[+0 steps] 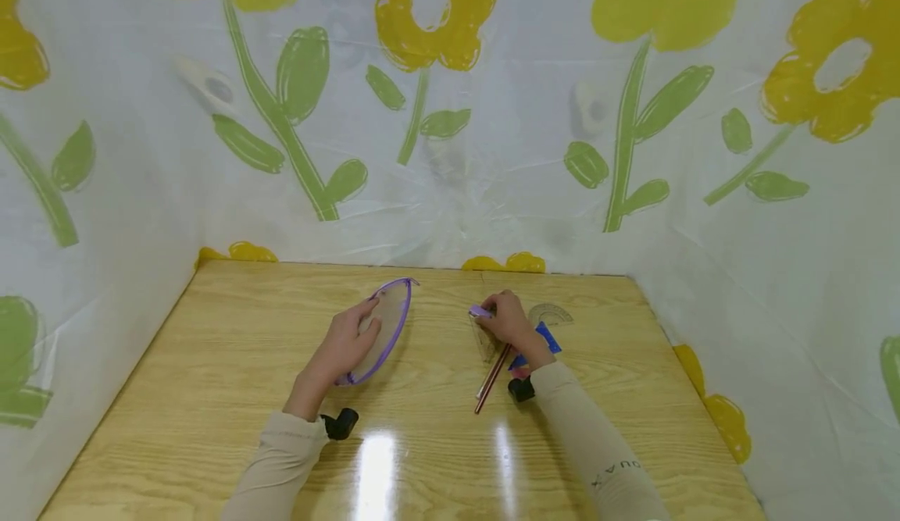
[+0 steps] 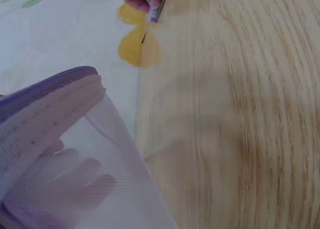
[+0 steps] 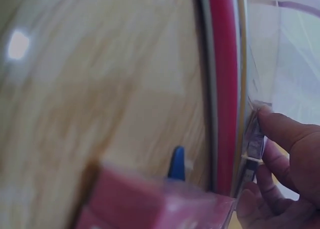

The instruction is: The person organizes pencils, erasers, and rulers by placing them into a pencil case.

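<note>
My left hand [image 1: 346, 340] grips a translucent mesh pouch [image 1: 383, 330] with purple trim, tilted above the left middle of the table. In the left wrist view, fingers show through the mesh [image 2: 135, 189]. My right hand [image 1: 508, 318] pinches a small purple-and-white piece [image 1: 480, 312] between thumb and fingers, over the right part of the table. In the right wrist view, that hand [image 3: 300, 159] holds the small piece [image 3: 255, 144] beside the pencils; its kind is unclear. Under the right hand lies a clear set square [image 1: 483, 343], partly covered.
Two slim pencils [image 1: 492, 380] lie below the right hand. Around its wrist are a blue plastic piece [image 1: 548, 337], a clear protractor [image 1: 560, 315] and a pink block [image 3: 130, 199]. Flower-printed sheeting [image 1: 492, 193] walls the wooden table [image 1: 211, 365] at back and sides.
</note>
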Available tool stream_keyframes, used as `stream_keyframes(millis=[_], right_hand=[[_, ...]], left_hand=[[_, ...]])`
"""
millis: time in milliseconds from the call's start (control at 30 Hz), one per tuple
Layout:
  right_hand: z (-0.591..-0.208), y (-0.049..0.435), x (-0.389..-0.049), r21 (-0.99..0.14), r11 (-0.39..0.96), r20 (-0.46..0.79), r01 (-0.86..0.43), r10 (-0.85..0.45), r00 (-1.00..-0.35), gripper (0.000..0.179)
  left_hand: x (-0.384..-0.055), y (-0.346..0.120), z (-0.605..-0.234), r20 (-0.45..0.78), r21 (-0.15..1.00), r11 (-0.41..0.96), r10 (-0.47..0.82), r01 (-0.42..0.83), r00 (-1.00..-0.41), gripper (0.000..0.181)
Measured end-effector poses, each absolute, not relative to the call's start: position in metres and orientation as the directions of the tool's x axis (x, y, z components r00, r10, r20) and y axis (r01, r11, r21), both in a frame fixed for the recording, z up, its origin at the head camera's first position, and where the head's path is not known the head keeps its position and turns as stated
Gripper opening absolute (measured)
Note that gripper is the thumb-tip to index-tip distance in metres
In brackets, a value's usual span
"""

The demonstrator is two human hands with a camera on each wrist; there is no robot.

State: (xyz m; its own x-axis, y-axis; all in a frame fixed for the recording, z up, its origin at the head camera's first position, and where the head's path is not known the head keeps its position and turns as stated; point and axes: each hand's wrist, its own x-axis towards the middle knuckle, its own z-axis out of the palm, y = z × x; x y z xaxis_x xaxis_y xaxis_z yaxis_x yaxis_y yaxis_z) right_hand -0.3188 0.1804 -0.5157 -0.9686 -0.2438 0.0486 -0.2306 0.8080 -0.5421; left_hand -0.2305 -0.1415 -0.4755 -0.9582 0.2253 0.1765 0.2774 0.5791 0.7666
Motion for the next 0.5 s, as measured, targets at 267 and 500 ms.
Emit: stream_keyframes(millis=[267, 500], right_hand=[[-0.514, 0.18, -0.313, -0.521, 0.816, 0.053, -0.25, -0.261, -0.964, 0.024], [-0.513, 0.18, -0.308, -0.555, 0.788, 0.076, -0.266, -0.27, -0.96, 0.028]], left_hand=[[-0.227, -0.145, -0.476, 0.143, 0.825, 0.524, 0.164, 0.209, -0.976, 0.049], [-0.229, -0.151, -0.472, 0.091, 0.875, 0.467, 0.107, 0.131, -0.99, 0.048]])
